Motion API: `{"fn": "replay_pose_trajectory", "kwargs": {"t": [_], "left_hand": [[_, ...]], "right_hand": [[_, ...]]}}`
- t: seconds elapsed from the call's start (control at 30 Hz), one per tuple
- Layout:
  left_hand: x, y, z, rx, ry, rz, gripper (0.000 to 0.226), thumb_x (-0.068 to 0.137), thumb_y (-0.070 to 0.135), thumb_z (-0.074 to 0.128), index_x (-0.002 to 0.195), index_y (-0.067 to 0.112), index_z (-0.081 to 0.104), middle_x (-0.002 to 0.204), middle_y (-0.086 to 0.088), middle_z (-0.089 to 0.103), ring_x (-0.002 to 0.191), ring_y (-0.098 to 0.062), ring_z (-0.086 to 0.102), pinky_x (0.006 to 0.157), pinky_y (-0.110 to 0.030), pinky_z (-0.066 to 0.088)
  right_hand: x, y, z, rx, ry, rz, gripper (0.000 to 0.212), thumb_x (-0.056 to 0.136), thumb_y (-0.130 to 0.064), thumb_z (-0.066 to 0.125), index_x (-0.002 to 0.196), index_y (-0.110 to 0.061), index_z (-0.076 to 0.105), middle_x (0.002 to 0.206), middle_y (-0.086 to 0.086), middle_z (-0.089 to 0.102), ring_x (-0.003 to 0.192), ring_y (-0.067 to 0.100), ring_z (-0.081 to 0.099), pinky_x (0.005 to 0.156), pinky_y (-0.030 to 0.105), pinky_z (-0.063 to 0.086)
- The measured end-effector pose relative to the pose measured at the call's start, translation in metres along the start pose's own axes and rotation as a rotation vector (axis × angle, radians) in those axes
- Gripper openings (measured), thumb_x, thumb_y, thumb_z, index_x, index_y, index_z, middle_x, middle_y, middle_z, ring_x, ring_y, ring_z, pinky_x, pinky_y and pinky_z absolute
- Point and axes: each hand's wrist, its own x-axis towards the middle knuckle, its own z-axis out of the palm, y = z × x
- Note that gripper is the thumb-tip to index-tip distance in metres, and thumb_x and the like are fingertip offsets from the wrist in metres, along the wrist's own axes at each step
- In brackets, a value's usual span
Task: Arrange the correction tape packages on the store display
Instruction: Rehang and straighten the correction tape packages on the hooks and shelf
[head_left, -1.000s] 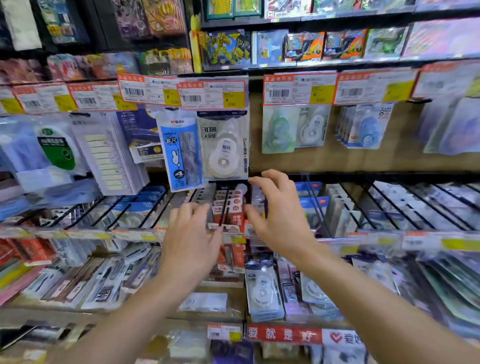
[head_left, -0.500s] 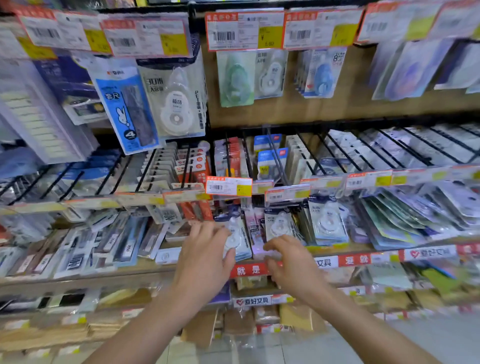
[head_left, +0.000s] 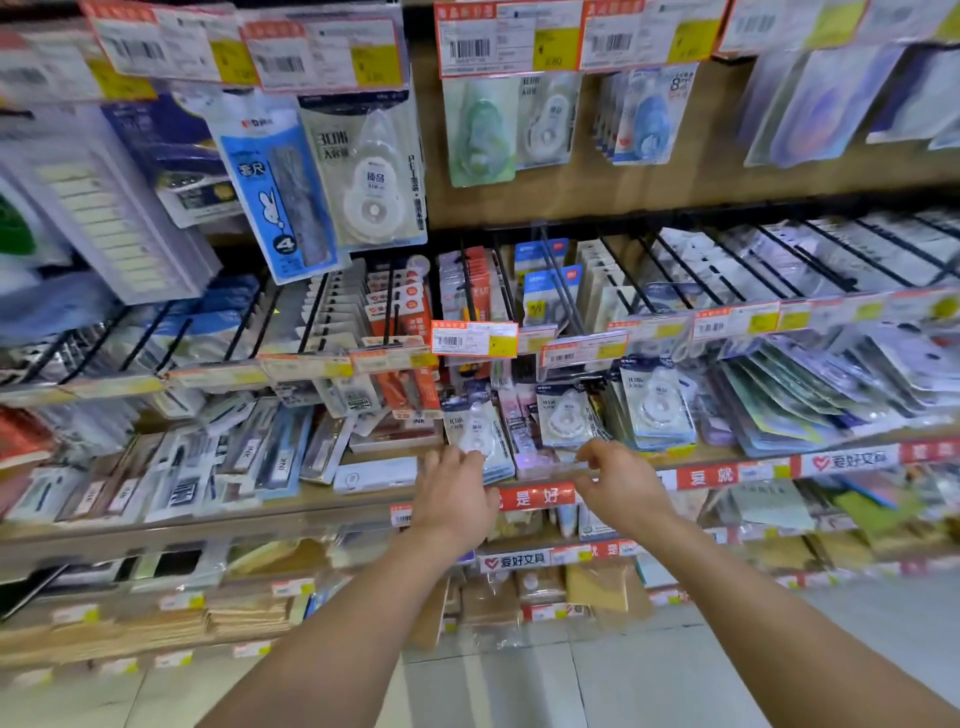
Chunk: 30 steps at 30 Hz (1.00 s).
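Left hand (head_left: 454, 499) lays straight fingers on the pack (head_left: 475, 434) just ahead of it. Right hand (head_left: 621, 486) curls alongside; whether it grips anything is unclear.

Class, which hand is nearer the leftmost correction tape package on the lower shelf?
Left. The left hand is just below the package; the right hand is farther off to its right.

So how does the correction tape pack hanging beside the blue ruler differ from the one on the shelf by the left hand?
The hanging pack dangles upright under the price tags; the shelf pack leans back atop a stack. The left hand reaches the shelf pack's lower edge; no hand touches the hanging pack. Both are clear packs holding a white rounded dispenser.
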Motion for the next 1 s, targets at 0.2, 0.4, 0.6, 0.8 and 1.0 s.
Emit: {"fn": "replay_pose_trajectory", "kwargs": {"t": [0.2,0.4,0.6,0.8,1.0], "left_hand": [[-0.003,0.005,0.007,0.036,-0.037,-0.032,0.046,0.093,0.039,0.052,0.134,0.018,0.051,0.132,-0.006,0.051,0.122,-0.028,0.041,0.107,-0.045,0.037],[0.026,0.008,0.021,0.032,0.002,-0.101,0.048,0.092,0.036,0.056,0.135,0.015,0.05,0.13,-0.01,0.051,0.119,-0.03,0.045,0.1,-0.043,0.044],[0.091,0.014,0.049,-0.131,0.037,-0.365,0.068,0.089,0.05,0.062,0.143,0.015,0.038,0.146,-0.016,0.038,0.128,-0.038,0.043,0.104,-0.049,0.043],[0.122,0.029,0.065,-0.154,0.075,-0.528,0.083,0.084,0.059,0.067,0.145,0.014,0.032,0.148,-0.023,0.037,0.132,-0.041,0.041,0.1,-0.048,0.043],[0.129,0.025,0.085,-0.065,0.072,-0.545,0.087,0.079,0.065,0.068,0.141,0.012,0.035,0.133,-0.02,0.052,0.123,-0.036,0.05,0.096,-0.045,0.044]], "right_hand": [[-0.001,0.0,0.004,-0.029,0.009,0.053,0.037,0.098,-0.027,0.058,0.133,-0.016,0.061,0.13,0.008,0.064,0.112,0.029,0.063,0.085,0.035,0.052],[0.04,0.01,0.012,-0.064,0.042,0.078,0.039,0.098,-0.031,0.059,0.132,-0.012,0.06,0.125,0.013,0.062,0.11,0.033,0.062,0.085,0.039,0.055],[0.105,0.009,0.027,-0.087,0.017,0.129,0.068,0.097,-0.052,0.058,0.148,-0.011,0.041,0.14,0.019,0.046,0.131,0.037,0.043,0.105,0.045,0.044],[0.133,0.006,0.05,-0.086,-0.02,0.159,0.091,0.089,-0.07,0.06,0.152,-0.011,0.03,0.151,0.025,0.037,0.139,0.041,0.036,0.106,0.047,0.043],[0.14,0.012,0.057,-0.066,-0.034,0.17,0.091,0.087,-0.057,0.069,0.155,-0.015,0.025,0.151,0.025,0.037,0.139,0.042,0.037,0.108,0.048,0.043]]}}
